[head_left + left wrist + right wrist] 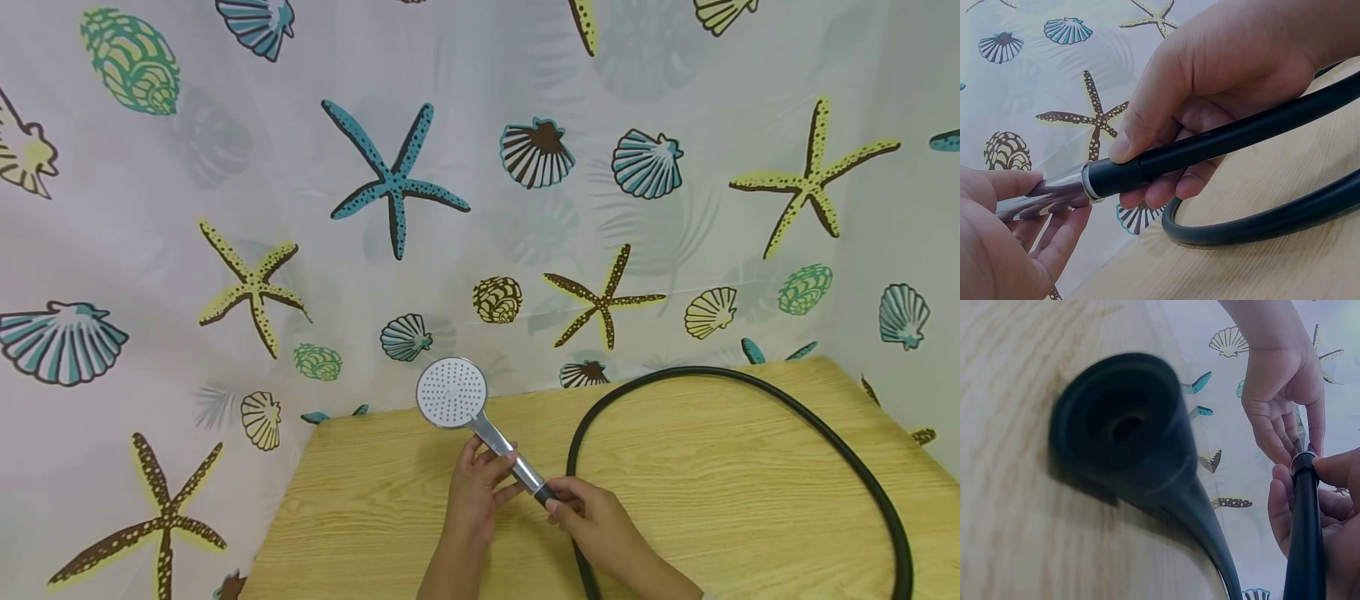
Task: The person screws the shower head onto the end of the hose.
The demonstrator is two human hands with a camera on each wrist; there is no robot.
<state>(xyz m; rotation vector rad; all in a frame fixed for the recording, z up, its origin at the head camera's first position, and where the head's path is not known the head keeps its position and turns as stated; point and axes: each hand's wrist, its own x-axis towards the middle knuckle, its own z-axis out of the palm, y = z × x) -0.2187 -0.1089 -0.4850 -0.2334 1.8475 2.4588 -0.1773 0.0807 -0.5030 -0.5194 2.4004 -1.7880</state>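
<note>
A hand shower (452, 393) with a round, dotted spray face and a chrome handle is held tilted over the table, its face up and to the left. My left hand (472, 492) grips the chrome handle (1060, 194) with thumb and fingers. At the handle's lower end, my right hand (596, 523) pinches the black collar of a hose (1210, 150), thumb on top and fingers beneath. In the left wrist view the collar sits right against the handle's silver rim (1089, 181). Most of the hose lies in a wide loop to the right.
The hose's other end, a flared black fitting (1124, 419) with a hollow centre, lies close to the right wrist camera. Underneath is a light wood-grain table (360, 483). Behind and at both sides hangs a white curtain (480, 208) printed with shells and starfish.
</note>
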